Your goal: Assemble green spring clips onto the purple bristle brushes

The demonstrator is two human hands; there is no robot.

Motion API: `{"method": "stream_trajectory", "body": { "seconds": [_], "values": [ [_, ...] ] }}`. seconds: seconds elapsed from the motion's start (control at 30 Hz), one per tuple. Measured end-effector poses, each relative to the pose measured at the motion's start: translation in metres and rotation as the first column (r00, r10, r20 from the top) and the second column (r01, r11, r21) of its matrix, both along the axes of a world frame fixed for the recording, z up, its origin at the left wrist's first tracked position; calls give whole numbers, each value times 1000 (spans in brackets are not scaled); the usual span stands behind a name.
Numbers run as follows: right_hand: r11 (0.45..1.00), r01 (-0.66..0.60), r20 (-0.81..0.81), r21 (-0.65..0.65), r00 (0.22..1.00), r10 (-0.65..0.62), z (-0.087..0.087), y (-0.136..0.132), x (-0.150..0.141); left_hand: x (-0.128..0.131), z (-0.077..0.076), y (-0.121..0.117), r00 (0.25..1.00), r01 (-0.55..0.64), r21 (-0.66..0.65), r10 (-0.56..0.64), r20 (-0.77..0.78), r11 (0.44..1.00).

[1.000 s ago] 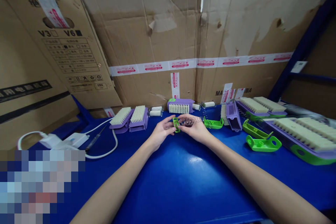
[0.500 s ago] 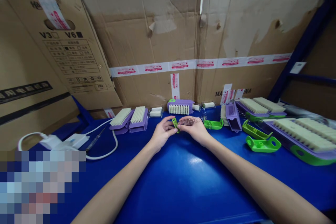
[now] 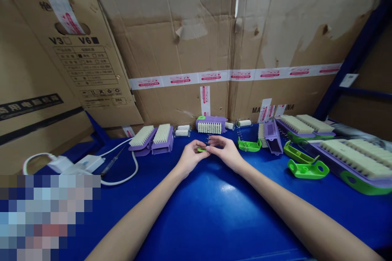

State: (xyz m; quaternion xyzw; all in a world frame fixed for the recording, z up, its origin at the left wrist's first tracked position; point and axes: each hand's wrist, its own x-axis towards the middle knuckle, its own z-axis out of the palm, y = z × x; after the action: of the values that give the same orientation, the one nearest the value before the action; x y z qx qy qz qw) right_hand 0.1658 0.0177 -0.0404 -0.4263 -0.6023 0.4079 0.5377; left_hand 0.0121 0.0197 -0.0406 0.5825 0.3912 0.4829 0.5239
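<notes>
Green plastic piece (image 3: 202, 149), small and narrow, sits in the grip of the left hand (image 3: 190, 157), pinched between thumb and fingers above the tabletop (image 3: 214, 212). The right hand (image 3: 226, 153) meets it at its right end, thumb and forefinger close to the left fingertips; whether this second grip is closed on anything I cannot say, since the fingers hide the spot. Some thin, dark wire (image 3: 207, 143) shows between the fingertips, too small to make out fully.

The piece looks light and fairly stiff, smooth enough to twist or slip if held by one edge alone. Its slimness probably suits a pinch along both long sides, near the middle, leaving the ends free; a hard squeeze might bend it a little, though it hardly seems fragile. The wire, if springy, would need gentler fingertips.

Straight beyond the grip stands a purple brush (image 3: 211, 125) with its bristles facing the person. Just right of the grip lies a green bracket (image 3: 249, 144), with a coil spring (image 3: 239, 134) rising at its left end. Farther right of the grip lies another green bracket (image 3: 308, 169), and well to the left, a screwdriver (image 3: 113, 159) beside a white cable (image 3: 136, 169)
</notes>
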Motion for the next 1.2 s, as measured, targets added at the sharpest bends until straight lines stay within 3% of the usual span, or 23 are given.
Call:
{"method": "stream_trajectory", "body": {
  "seconds": [0.07, 0.23, 0.5, 0.67, 0.87, 1.07, 1.2],
  "values": [
    [1000, -1, 46, 15, 999, 1, -1, 0, 0, 0, -1, 0, 1000, -28, 0, 28, 10, 1000],
    [985, -170, 20, -24, 985, 170, -5, 2, 1, 2, -3, 2, 1000, -25, 5, 25, 17, 1000],
    [998, -63, 0, -14, 998, 63, -5, 4, 2, 4, -7, -1, 983, -50, 237, 90, -161, 970],
    [995, -99, 56, -6, 994, 99, -2, -2, 0, 4, -4, -5, 948, -49, 374, 161, -275, 926],
    [976, -156, 219, 153, 968, 121, -6, -2, 0, 7, -2, -8, 971, -44, 377, 129, -202, 925],
    [987, -52, 195, 154, 981, 21, -6, 3, 2, 10, 2, -8, 947, 50, 515, 124, -297, 856],
    [978, 141, 142, 153, 976, -163, -5, 3, 5, 13, 7, 3, 866, 43, 592, 265, -424, 805]
  ]
}}
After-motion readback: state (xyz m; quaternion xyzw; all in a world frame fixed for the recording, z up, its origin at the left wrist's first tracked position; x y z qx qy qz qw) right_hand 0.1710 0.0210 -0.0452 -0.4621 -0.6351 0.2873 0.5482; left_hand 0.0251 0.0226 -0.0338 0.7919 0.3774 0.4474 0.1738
